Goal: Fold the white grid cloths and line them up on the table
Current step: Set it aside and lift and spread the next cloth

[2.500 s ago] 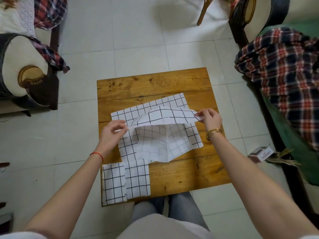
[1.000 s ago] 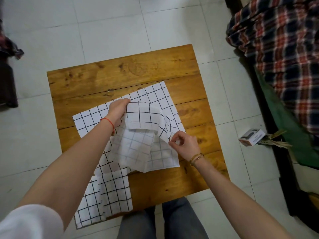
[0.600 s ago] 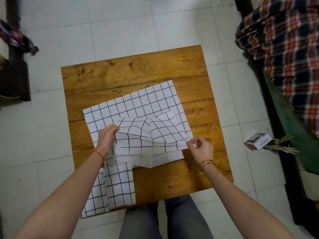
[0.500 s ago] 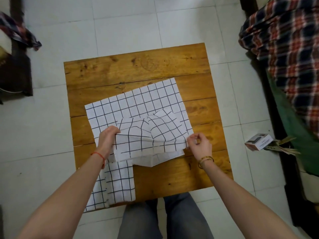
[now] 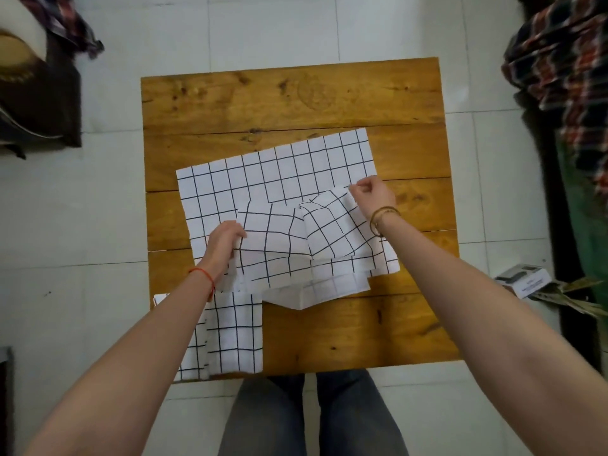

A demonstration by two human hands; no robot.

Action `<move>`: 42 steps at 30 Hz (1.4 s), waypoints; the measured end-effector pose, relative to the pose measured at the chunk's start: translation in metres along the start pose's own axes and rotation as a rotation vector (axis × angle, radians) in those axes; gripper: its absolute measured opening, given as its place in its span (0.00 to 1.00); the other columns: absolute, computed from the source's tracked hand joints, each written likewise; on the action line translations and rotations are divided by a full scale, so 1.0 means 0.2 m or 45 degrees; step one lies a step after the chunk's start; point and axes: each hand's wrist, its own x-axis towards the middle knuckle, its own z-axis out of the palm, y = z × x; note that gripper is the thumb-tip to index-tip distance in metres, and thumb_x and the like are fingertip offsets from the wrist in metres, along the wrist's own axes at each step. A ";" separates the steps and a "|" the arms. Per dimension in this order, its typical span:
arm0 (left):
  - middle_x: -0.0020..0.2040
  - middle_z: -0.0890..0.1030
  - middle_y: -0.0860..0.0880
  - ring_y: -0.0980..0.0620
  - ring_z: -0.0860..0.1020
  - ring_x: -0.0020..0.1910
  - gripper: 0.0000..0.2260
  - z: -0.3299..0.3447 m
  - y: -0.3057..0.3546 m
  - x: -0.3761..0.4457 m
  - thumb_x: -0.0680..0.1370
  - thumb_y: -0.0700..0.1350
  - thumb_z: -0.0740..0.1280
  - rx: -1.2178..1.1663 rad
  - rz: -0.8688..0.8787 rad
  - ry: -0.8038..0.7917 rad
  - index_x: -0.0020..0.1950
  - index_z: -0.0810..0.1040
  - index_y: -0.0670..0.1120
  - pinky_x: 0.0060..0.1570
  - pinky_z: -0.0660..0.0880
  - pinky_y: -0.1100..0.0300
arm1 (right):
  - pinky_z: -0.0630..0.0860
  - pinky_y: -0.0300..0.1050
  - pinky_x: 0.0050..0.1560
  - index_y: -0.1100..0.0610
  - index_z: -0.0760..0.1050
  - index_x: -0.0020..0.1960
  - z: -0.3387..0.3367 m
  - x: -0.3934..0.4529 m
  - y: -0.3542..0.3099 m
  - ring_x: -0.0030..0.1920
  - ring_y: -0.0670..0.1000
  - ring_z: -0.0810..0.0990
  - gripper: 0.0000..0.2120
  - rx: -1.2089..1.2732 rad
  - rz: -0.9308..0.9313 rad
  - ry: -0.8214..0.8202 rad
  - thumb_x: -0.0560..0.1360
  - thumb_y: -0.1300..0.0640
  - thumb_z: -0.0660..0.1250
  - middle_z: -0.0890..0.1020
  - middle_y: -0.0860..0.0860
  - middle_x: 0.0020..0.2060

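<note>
1. Head cam looks straight down on a square wooden table sitting on a pale tiled floor, with the person's jeans-covered knees poking out at the near edge.
2. Left hand has a red string on the wrist, and it's closed on the left edge of a rumpled white grid cloth, fingers curled over the fabric.
3. Right hand wears a gold bracelet and is pinching the far right corner of that same cloth between fingertips, held just above the layer underneath.
4. So the cloth is half doubled over between both hands, wrinkly in the middle, with a paler underside flap sticking out toward the near edge.
5. Under it there's a flat grid cloth spread across the middle of the table, turned a bit crooked to the boards.
6. Near left corner has two folded grid cloths lying side by side, touching, partly hidden by the left forearm.
7. Off the table: a small box on the floor to the right, and plaid fabric draped far right.
</note>
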 end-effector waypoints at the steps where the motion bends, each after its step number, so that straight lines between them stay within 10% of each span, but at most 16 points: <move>1: 0.42 0.78 0.51 0.49 0.75 0.44 0.07 0.00 0.00 0.02 0.68 0.50 0.67 -0.022 0.020 0.009 0.43 0.80 0.50 0.42 0.71 0.56 | 0.73 0.42 0.49 0.58 0.73 0.58 0.02 0.02 -0.02 0.47 0.49 0.76 0.15 -0.035 0.003 -0.011 0.77 0.49 0.65 0.78 0.48 0.45; 5: 0.54 0.81 0.50 0.49 0.77 0.54 0.18 0.02 0.02 0.08 0.73 0.62 0.65 0.147 0.088 0.085 0.53 0.81 0.51 0.60 0.72 0.52 | 0.72 0.44 0.50 0.58 0.73 0.56 0.08 0.09 -0.04 0.54 0.54 0.77 0.16 -0.159 0.029 -0.027 0.75 0.47 0.65 0.80 0.54 0.52; 13: 0.31 0.64 0.49 0.51 0.65 0.33 0.16 0.07 0.05 0.19 0.78 0.54 0.66 0.210 0.236 0.130 0.35 0.67 0.47 0.39 0.64 0.57 | 0.71 0.43 0.37 0.56 0.68 0.32 0.10 0.16 -0.03 0.37 0.52 0.73 0.19 -0.271 0.074 -0.049 0.75 0.45 0.65 0.76 0.52 0.34; 23: 0.37 0.71 0.53 0.57 0.68 0.36 0.08 0.06 0.03 0.17 0.79 0.51 0.64 0.053 0.194 0.127 0.44 0.73 0.49 0.39 0.66 0.61 | 0.72 0.43 0.41 0.56 0.73 0.34 0.08 0.12 -0.01 0.31 0.50 0.72 0.20 0.066 0.283 -0.218 0.68 0.40 0.72 0.75 0.50 0.27; 30: 0.45 0.76 0.47 0.51 0.74 0.47 0.08 0.02 0.03 0.14 0.76 0.52 0.67 -0.056 0.178 0.069 0.44 0.76 0.47 0.52 0.70 0.56 | 0.72 0.42 0.58 0.62 0.76 0.61 0.10 0.11 -0.06 0.54 0.53 0.76 0.22 0.162 0.268 -0.175 0.75 0.47 0.67 0.79 0.54 0.53; 36: 0.43 0.80 0.48 0.50 0.77 0.46 0.06 -0.03 0.08 0.14 0.76 0.49 0.67 -0.240 0.153 0.198 0.39 0.80 0.50 0.51 0.74 0.53 | 0.76 0.38 0.38 0.63 0.77 0.44 -0.02 0.05 -0.05 0.37 0.46 0.75 0.04 0.829 0.285 0.221 0.76 0.65 0.64 0.76 0.52 0.37; 42: 0.38 0.70 0.48 0.51 0.70 0.41 0.12 -0.02 0.16 0.20 0.75 0.55 0.67 -0.127 0.243 0.208 0.40 0.71 0.49 0.45 0.71 0.55 | 0.70 0.24 0.33 0.69 0.77 0.54 -0.10 0.07 0.01 0.39 0.44 0.74 0.11 0.746 0.132 0.414 0.75 0.63 0.63 0.78 0.50 0.40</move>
